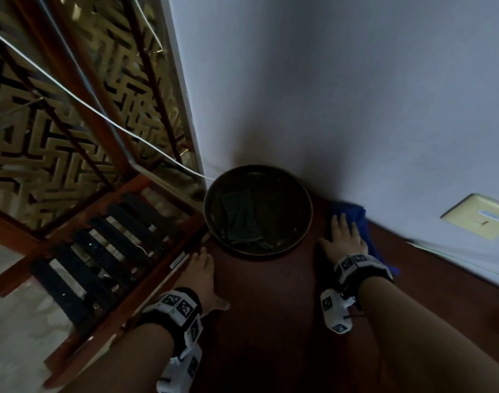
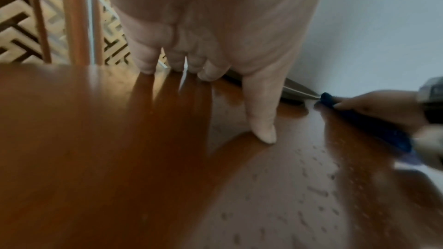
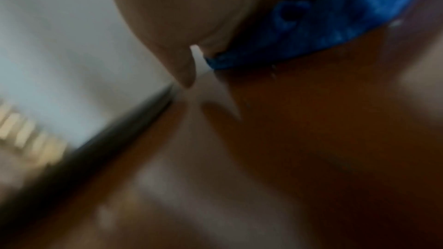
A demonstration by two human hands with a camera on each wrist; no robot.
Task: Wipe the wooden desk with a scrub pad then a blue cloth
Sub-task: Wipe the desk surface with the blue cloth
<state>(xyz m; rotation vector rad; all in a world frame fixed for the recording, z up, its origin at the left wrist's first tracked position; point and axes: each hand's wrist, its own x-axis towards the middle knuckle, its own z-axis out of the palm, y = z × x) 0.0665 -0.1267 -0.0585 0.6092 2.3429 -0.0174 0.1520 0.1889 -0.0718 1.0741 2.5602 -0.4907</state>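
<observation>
the blue cloth [image 1: 361,222] lies on the wooden surface [image 1: 271,307] against the wall [image 1: 356,95], mostly hidden under the right hand [image 1: 343,239], which presses flat on it with fingers straight. a dark round basin [image 1: 258,209] sits just left of it; its contents are too dim to make out. the left hand [image 1: 201,275] rests spread at the surface's left edge, with open wood between the hands.

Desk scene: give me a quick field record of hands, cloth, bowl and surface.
left hand: flat on the desk edge, holding nothing
right hand: fingers spread, pressing the cloth
cloth: blue, on the desk by the wall
bowl: dark, round, between the hands, at the wall
surface: droplets show in the left wrist view
</observation>
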